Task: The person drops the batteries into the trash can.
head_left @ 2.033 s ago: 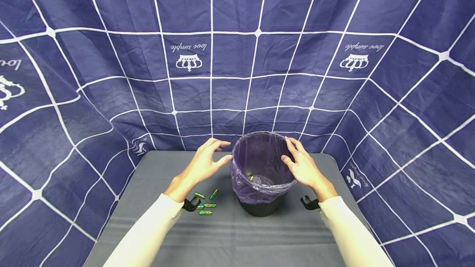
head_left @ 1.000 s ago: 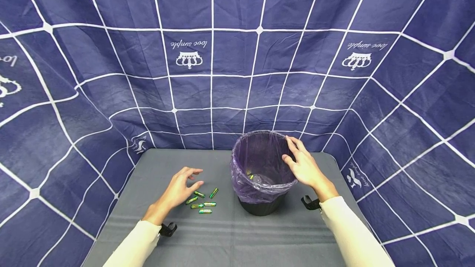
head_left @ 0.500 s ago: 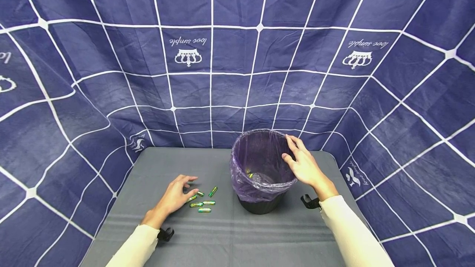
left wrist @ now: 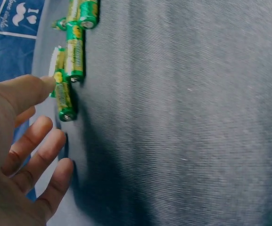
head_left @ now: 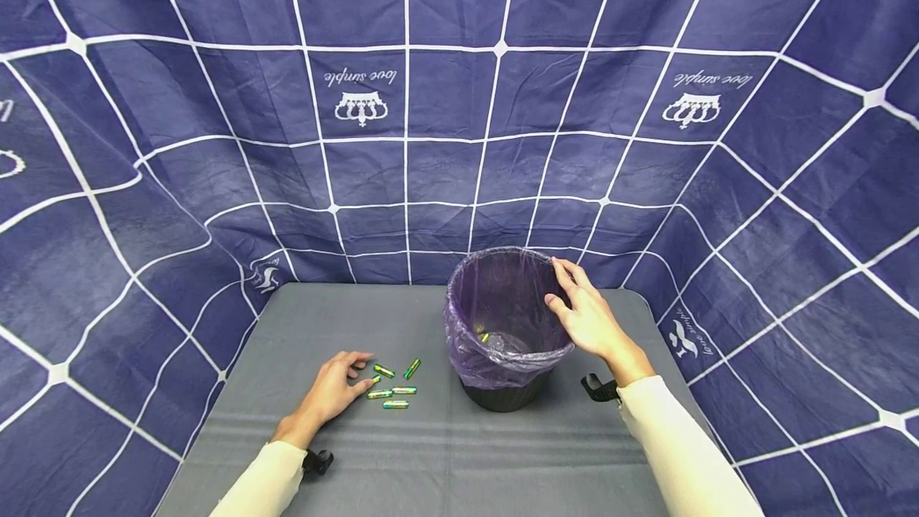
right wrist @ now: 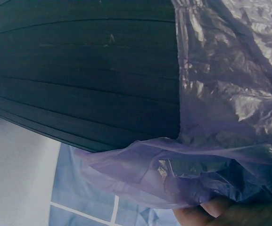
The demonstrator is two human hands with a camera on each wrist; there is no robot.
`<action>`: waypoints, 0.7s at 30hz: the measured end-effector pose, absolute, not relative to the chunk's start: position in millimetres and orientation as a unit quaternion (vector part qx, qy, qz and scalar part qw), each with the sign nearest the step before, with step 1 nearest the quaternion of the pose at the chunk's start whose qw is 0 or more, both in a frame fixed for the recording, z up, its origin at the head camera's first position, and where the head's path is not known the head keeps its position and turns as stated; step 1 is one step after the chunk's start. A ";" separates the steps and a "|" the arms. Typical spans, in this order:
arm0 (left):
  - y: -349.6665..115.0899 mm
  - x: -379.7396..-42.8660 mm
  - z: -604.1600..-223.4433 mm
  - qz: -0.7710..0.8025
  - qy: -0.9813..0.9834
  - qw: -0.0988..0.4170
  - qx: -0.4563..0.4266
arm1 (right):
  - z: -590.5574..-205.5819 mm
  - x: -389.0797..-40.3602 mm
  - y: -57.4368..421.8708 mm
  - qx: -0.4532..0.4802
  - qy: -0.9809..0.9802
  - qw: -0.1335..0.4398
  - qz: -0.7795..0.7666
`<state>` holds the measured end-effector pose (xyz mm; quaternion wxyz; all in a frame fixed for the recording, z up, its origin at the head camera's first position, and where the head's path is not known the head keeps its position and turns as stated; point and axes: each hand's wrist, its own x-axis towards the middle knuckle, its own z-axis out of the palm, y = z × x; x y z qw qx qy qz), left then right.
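Observation:
My left hand (head_left: 334, 386) is low over the grey table at the left end of several green-and-yellow batteries. Its thumb tip overlaps the nearest battery (left wrist: 63, 96) in the left wrist view, and the other fingers are loosely bent and spread apart. One battery (head_left: 412, 369) lies slanted on the right of the group, another (head_left: 396, 404) at the front. My right hand (head_left: 590, 321) holds the rim of a black trash bin (right wrist: 79, 70), with its thumb over the opening. A purple bag (head_left: 488, 369) lines the bin and folds over the rim. Inside, a battery (head_left: 484, 337) shows near the bottom.
The grey table (head_left: 431, 461) carries both the bin and the batteries. A dark blue curtain (head_left: 438, 174) with white lines hangs behind and along both sides. The bin stands right of the batteries, near the table's middle.
My left hand has moved from beside the bin's left rim, leftward and down to the batteries, with its thumb now at one. The right hand has stayed on the rim.

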<state>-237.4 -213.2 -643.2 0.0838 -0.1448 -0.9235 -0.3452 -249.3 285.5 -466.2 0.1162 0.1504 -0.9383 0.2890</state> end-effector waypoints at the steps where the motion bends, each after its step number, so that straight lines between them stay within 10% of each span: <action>1: -214.6 -237.3 -646.0 -0.347 -0.921 0.093 -0.148 | -465.9 -249.3 285.3 0.151 -0.938 0.116 0.289; 11: -241.9 -257.0 -697.6 -0.387 -0.874 0.167 -0.241 | -465.9 -248.1 285.2 0.149 -0.938 0.114 0.292; 21: -223.4 -238.7 -654.3 -0.319 -0.938 0.058 -0.126 | -465.0 -248.6 284.4 0.150 -0.937 0.118 0.292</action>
